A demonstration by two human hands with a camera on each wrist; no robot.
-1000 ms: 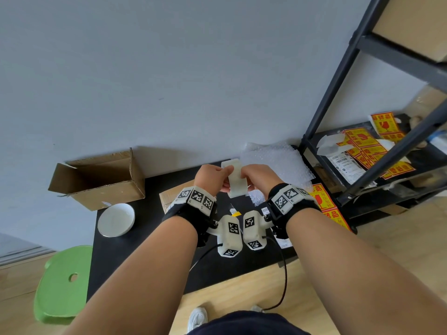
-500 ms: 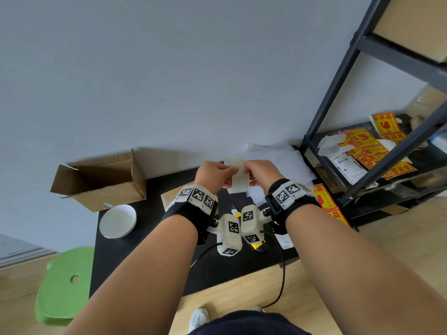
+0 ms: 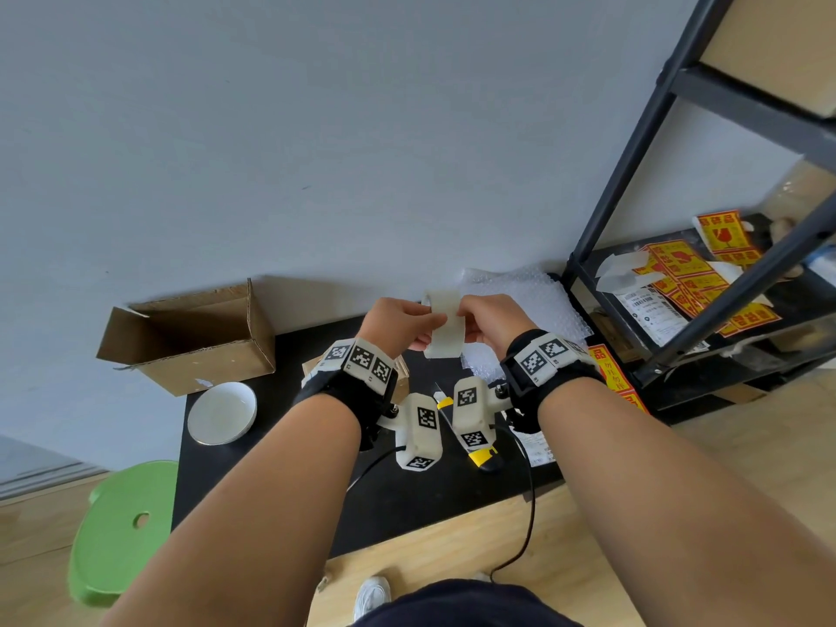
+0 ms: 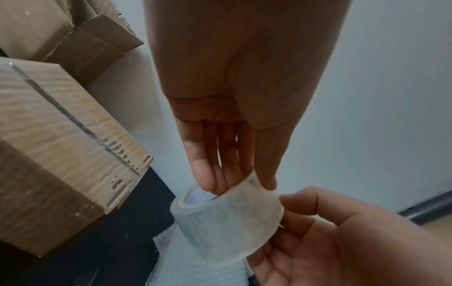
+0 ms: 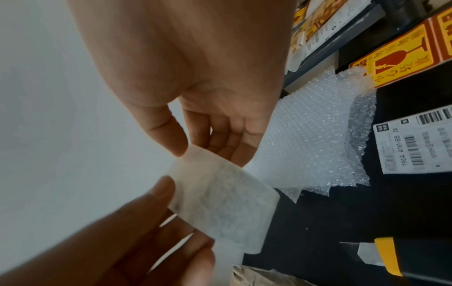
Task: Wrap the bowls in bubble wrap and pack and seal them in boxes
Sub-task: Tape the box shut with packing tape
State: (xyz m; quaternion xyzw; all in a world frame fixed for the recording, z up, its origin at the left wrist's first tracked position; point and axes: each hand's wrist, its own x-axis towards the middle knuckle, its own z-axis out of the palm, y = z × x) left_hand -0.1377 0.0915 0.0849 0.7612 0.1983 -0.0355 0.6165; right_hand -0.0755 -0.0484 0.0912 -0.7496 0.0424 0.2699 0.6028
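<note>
Head view: both forearms reach forward and slightly up, wrists close together above the black table (image 3: 280, 481). Left hand (image 3: 393, 323) and right hand (image 3: 486, 321) meet on a roll of clear tape (image 3: 445, 330), held in the air between them, its axis running roughly left-right. Open cardboard box (image 3: 190, 341) on its side at the table's far left, white bowl (image 3: 222, 412) just in front of it. A second, closed box (image 3: 400, 382) is mostly hidden behind the left wrist. Bubble wrap (image 3: 520, 294) lies beyond the hands against the wall. Yellow utility knife (image 3: 484, 459) on the table below the wrists. Green stool (image 3: 122, 531) at left, black shelf rack (image 3: 705, 310) with red-yellow fragile stickers (image 3: 683, 260) at right.

Left wrist view: left hand (image 4: 234, 96) points down, fingers (image 4: 203, 174) straight and tucked into the core of the tape roll (image 4: 227, 218), thumb on the outer face, so it pinches the roll's wall. Right hand (image 4: 342, 241) cups the roll from below right, thumb against its side. Taped closed box (image 4: 61, 151) at left, bubble wrap (image 4: 195, 271) underneath.

Right wrist view: right hand (image 5: 208, 87) with fingers curled, thumb and fingertips pinching the upper edge of the tape roll (image 5: 225, 203). Left hand (image 5: 134, 241) grips it from below. Bubble wrap (image 5: 305, 139), a shipping label (image 5: 415, 143) and the knife (image 5: 391, 257) on the table behind.
</note>
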